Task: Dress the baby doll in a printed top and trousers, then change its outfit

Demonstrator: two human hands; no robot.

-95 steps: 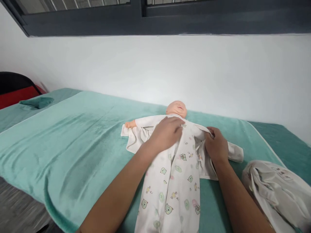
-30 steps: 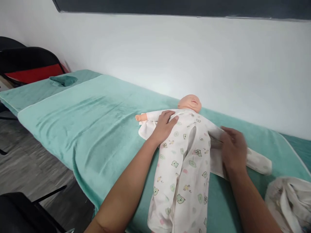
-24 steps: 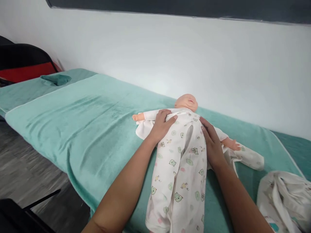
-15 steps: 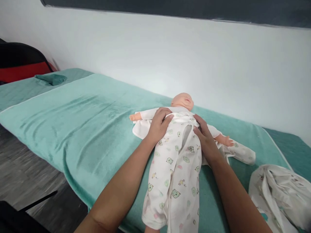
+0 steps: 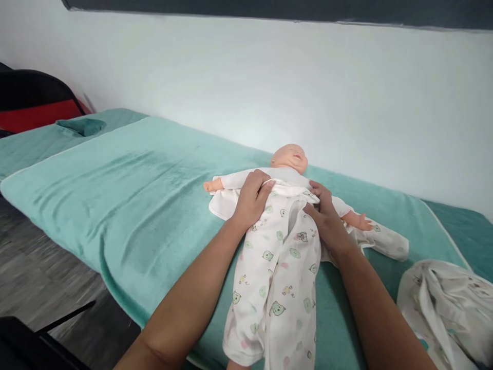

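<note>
A baby doll [image 5: 291, 156] lies on its back, head toward the wall, arms spread in white sleeves. White printed baby pants [image 5: 277, 282] cover its legs and reach up over its belly, with an open gap at the front. My left hand [image 5: 254, 199] is closed on the waistband at the doll's left-of-picture side, thumb on top. On the other side my right hand [image 5: 325, 216] pinches the waistband edge between thumb and fingers; some fingertips are hidden in the cloth. A printed baby top [image 5: 389, 242] is spread beneath the doll.
The doll lies on a bed with a green cover [image 5: 154, 195] against a white wall [image 5: 192, 77]. Bundled printed cloth [image 5: 442, 303] sits at the lower right. A red and black chair [image 5: 38, 113] stands at far left, with a dark object [image 5: 31, 344] at lower left.
My right hand has shifted slightly, and the waistband at that side now looks lifted and pulled a little outward. My left hand stays at the waistband. The view has moved slightly.
</note>
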